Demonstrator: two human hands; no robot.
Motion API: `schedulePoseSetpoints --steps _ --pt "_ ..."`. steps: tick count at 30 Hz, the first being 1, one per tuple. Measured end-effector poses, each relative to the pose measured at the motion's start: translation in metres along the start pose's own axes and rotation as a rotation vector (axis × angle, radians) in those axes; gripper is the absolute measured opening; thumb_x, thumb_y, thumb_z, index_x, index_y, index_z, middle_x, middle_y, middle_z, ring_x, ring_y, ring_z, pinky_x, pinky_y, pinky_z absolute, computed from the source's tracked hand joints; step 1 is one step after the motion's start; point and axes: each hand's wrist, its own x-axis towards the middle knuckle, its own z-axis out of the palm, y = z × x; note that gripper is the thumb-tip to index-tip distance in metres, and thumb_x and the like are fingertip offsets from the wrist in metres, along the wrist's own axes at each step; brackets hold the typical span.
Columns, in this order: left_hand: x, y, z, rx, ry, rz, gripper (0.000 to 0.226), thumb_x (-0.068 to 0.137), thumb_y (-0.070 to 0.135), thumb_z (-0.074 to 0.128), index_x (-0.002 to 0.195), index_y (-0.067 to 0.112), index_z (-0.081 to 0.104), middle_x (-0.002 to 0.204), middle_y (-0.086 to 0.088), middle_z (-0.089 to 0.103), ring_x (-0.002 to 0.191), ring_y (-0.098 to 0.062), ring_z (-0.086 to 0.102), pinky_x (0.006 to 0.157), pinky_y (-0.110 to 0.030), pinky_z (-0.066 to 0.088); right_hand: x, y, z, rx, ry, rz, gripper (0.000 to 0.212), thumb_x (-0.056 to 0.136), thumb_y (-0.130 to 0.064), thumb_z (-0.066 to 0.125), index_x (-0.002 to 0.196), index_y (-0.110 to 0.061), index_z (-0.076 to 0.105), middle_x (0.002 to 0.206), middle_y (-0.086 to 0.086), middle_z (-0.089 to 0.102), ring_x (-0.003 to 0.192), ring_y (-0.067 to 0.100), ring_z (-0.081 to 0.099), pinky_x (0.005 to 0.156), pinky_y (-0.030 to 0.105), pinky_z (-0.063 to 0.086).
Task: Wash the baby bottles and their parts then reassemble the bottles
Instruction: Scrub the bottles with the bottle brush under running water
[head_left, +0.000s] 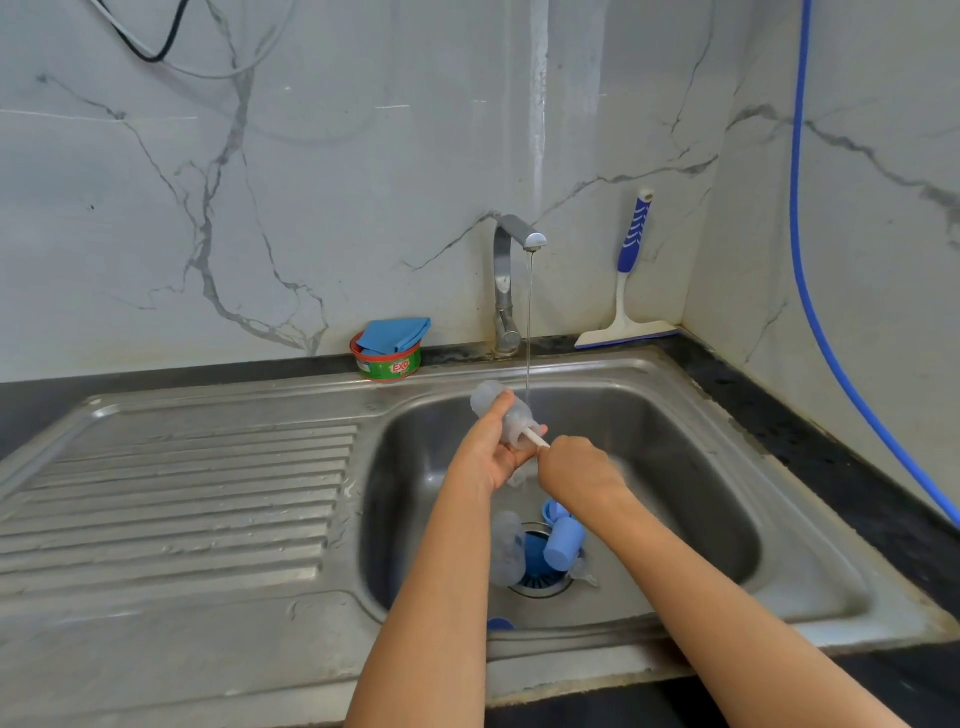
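Observation:
My left hand (491, 447) grips a clear baby bottle (500, 408) lying sideways over the sink basin, just left of the running water. My right hand (576, 467) holds the white handle of a bottle brush (535, 437) whose head is pushed into the bottle's mouth. At the bottom of the basin, around the drain, lie a second clear bottle (506, 548), a blue cap (563, 543), another blue part (550, 510) and a clear teat (584, 574). A small blue piece (500, 623) shows at the basin's near wall.
The tap (511, 283) runs a thin stream into the steel sink (675, 395). A ribbed drainboard (182, 499) lies to the left. A tub of dish soap with a blue cloth (392, 351) and a squeegee (631, 280) stand at the back wall.

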Motion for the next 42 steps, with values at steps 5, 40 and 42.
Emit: schedulePoseSetpoints --steps 5,40,42 --pt "0.002 0.006 -0.007 -0.115 -0.052 -0.014 0.066 0.087 0.031 0.068 0.138 0.005 0.035 0.127 -0.029 0.052 0.098 -0.036 0.066 0.078 -0.047 0.057 0.001 0.0 -0.004 0.108 0.011 -0.105 0.025 0.101 -0.009 0.031 0.104 -0.004 0.055 0.101 0.014 0.056 0.09 0.025 0.057 0.073 0.032 0.047" --pt "0.0 0.023 -0.015 -0.533 -0.02 0.107 0.062 0.087 0.036 0.066 0.136 0.009 0.038 0.108 -0.02 0.054 0.087 -0.025 0.06 0.056 -0.036 0.059 -0.004 0.019 -0.036 0.977 -0.874 0.12 0.05 0.101 -0.039 0.033 0.055 -0.021 0.034 0.045 -0.009 0.022 0.031 0.001 0.015 0.029 0.01 0.01" --pt "0.001 0.022 -0.015 -0.474 0.023 0.1 0.063 0.086 0.036 0.067 0.136 0.01 0.039 0.106 -0.018 0.054 0.087 -0.023 0.058 0.061 -0.035 0.057 -0.006 0.017 -0.034 0.851 -0.834 0.116 0.049 0.101 -0.039 0.033 0.055 -0.022 0.032 0.046 -0.009 0.022 0.032 0.003 0.014 0.029 0.011 0.011"
